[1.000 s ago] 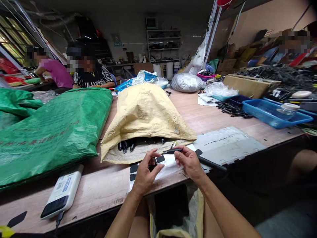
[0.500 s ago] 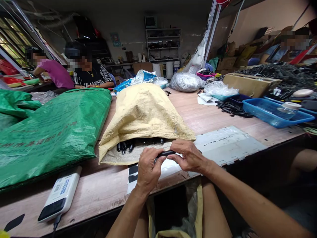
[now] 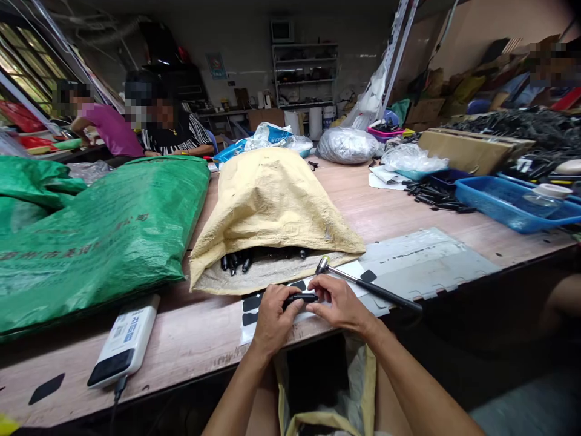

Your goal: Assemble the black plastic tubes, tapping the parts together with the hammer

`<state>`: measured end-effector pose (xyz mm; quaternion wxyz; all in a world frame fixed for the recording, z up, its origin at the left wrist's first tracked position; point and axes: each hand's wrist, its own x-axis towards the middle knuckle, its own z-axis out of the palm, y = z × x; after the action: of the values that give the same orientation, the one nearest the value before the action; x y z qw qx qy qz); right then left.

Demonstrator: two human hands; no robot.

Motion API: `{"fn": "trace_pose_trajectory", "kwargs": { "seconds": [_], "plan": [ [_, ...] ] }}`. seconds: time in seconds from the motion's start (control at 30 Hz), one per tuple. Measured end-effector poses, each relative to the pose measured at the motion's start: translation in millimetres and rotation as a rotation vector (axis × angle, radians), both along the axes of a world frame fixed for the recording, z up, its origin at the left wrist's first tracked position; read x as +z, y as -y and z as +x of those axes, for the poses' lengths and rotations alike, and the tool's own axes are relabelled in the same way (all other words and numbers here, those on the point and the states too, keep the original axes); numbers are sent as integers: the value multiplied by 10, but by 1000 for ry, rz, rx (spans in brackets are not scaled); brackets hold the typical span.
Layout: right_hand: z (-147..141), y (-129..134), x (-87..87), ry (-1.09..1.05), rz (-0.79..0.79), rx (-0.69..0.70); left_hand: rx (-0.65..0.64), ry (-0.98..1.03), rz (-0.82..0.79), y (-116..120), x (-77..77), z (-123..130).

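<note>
My left hand (image 3: 275, 320) is closed around a short black cylinder (image 3: 304, 297), which lies level just above the front edge of the table. At its right end my right hand (image 3: 338, 306) has its thumb and fingertips apart, close around the tip; whether they touch it is unclear. Behind the hands is the open mouth of a yellow woven sack (image 3: 272, 206), with several black pieces (image 3: 246, 264) showing inside. A hammer (image 3: 381, 291) with a black handle lies to the right of my right hand, over a white sheet with black patches (image 3: 250, 319).
A green sack (image 3: 104, 236) and a white power bank (image 3: 124, 342) with a cable are on the left. A grey plate (image 3: 431, 260), black parts (image 3: 438, 197) and a blue tray (image 3: 508, 212) are on the right. Another open sack (image 3: 370, 387) hangs between the legs. Two people sit behind, one at right.
Both hands have come down slightly with the black cylinder, and my right fingers have loosened at its end. The hammer, hidden before, now shows. The whole view has shifted a little.
</note>
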<state>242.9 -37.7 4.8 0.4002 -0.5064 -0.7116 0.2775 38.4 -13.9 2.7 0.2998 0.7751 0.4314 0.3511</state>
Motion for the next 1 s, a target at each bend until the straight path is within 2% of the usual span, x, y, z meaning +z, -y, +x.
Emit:
{"fn": "trace_pose_trajectory", "kwargs": {
  "seconds": [0.27,0.57,0.63,0.7,0.77,0.87,0.93,1.0],
  "plan": [
    [-13,-12,-32,133,66,37,7,45,-19,-23,-22,-41],
    [-1,-10,-25,263,166,116,-14,-16,-4,-31,-7,-15],
    [10,0,13,186,133,121,-11,18,-5,-32,18,-27],
    [37,9,46,12,76,116,14,71,12,24,76,-61],
    [80,9,44,-219,4,71,21,108,21,167,156,-105],
    [148,-16,-27,-496,-90,-24,-99,114,-77,508,204,-128],
    [174,-37,-75,-566,-131,-44,-190,78,-185,737,96,-87],
    [180,-47,-84,-554,-154,-36,-185,4,-309,902,-151,-11]
  ]
}}
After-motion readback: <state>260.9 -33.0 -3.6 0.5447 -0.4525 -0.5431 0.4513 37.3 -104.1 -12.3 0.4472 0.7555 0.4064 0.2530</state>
